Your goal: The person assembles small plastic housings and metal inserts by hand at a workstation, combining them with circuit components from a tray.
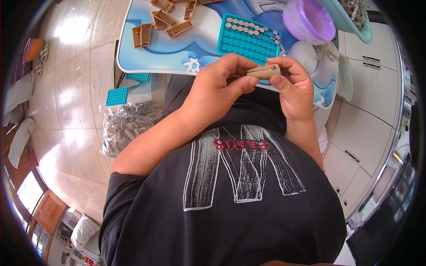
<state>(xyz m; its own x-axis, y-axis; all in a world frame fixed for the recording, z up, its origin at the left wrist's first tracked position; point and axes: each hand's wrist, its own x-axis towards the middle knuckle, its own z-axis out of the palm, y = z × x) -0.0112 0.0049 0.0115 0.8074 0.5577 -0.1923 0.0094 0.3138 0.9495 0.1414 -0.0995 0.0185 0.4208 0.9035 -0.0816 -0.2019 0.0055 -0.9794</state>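
Observation:
Between my two hands, just over the near edge of the table, is a small tan plastic casing [262, 72] with a dark square spot near its right end. My left hand [217, 84] pinches its left end between thumb and fingers. The right end is gripped by my right hand [295, 91], thumb below and fingers above. Right beyond the hands lies a teal tray [239, 46] of small round hollows; pale round discs [242, 23] fill some rows, and a few pinkish ones sit at its right side. Several brown plastic shells [179, 29] are scattered at the table's far left.
A purple bowl [330, 35] with a clear liner stands right of the tray. Behind it a teal basin [364, 31] holds tangled wire-like pieces. On the floor at left lie a clear bag of small parts [128, 126] and another teal tray [117, 96]. White cabinets [370, 93] line the right.

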